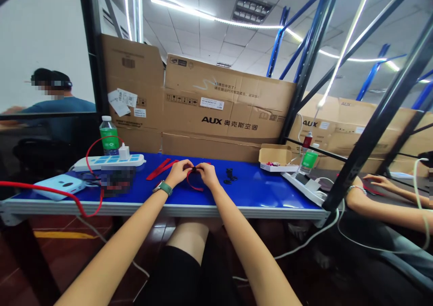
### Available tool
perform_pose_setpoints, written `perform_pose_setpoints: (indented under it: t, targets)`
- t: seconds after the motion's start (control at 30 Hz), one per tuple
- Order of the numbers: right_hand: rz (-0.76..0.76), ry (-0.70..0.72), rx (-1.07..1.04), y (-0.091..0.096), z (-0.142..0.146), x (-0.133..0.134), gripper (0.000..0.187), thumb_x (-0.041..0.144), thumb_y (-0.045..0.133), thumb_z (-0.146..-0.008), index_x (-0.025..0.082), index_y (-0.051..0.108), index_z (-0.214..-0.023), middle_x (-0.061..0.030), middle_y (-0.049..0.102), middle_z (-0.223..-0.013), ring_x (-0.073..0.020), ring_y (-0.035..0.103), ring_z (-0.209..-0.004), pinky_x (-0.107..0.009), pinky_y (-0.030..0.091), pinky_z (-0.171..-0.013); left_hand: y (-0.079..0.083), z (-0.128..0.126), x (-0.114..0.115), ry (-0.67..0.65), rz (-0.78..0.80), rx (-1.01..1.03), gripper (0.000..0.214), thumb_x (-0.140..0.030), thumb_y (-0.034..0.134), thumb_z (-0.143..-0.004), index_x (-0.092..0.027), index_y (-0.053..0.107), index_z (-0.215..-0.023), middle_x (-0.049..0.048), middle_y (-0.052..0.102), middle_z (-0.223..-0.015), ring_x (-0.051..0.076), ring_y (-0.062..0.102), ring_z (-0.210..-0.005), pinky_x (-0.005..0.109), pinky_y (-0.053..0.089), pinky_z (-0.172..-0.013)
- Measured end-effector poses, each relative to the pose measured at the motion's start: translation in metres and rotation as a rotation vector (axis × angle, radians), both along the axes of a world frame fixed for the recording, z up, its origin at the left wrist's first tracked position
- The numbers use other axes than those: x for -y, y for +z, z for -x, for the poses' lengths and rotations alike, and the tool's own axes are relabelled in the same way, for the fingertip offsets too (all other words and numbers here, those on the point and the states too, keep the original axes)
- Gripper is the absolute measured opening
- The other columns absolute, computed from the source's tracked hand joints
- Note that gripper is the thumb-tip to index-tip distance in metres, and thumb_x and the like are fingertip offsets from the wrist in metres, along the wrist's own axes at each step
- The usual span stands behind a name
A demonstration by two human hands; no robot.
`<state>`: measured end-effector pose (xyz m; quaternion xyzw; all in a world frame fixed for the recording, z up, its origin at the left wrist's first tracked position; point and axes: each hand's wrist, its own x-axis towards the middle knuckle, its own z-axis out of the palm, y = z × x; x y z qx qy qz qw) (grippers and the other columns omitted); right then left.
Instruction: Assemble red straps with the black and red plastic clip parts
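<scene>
My left hand [178,173] and my right hand [207,175] meet over the blue table, both with fingers closed in a pinch. A small black piece [194,169] shows between the fingertips, too small to make out. From there a red strap [195,188] hangs in a curve to the tabletop. Left of my left hand lie flat red strips [158,169]. To the right of my right hand is a little group of black parts [230,177], apart from it. A green-banded watch [165,187] sits on my left wrist.
At left are a power strip [88,163], a light-blue box-shaped device [61,186], red cables and a bottle [108,135]. An open carton [276,158] and another power strip [306,191] stand right. Cardboard [230,103] backs the table [257,193]. Co-workers sit on both sides.
</scene>
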<state>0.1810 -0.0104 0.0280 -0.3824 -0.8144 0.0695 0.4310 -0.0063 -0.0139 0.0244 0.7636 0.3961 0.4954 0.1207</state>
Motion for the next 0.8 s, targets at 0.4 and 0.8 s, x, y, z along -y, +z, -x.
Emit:
perform_pose_setpoints:
  t: [0.4, 0.8]
  targets:
    - [-0.063, -0.057, -0.084, -0.012, 0.000, -0.009, 0.018, 0.011, 0.061, -0.085, 0.020, 0.076, -0.091, -0.0034, 0.077, -0.087, -0.0178, 0.071, -0.082, -0.026, 0.052, -0.082, -0.003, -0.002, -0.002, -0.031, -0.013, 0.003, 0.012, -0.021, 0.053, -0.080, -0.019, 0.064, -0.087, 0.0044, 0.070, -0.086, 0.019, 0.066, -0.080, 0.030, 0.053, -0.075]
    - [0.040, -0.193, -0.254, -0.014, -0.007, -0.013, 0.014, 0.013, 0.062, -0.084, 0.021, 0.073, -0.086, -0.0028, 0.077, -0.085, -0.0176, 0.073, -0.079, -0.027, 0.056, -0.080, -0.001, -0.009, 0.014, -0.335, 0.129, -0.279, 0.023, -0.039, 0.065, -0.087, -0.018, 0.070, -0.090, 0.0028, 0.073, -0.088, 0.018, 0.064, -0.081, 0.029, 0.050, -0.079]
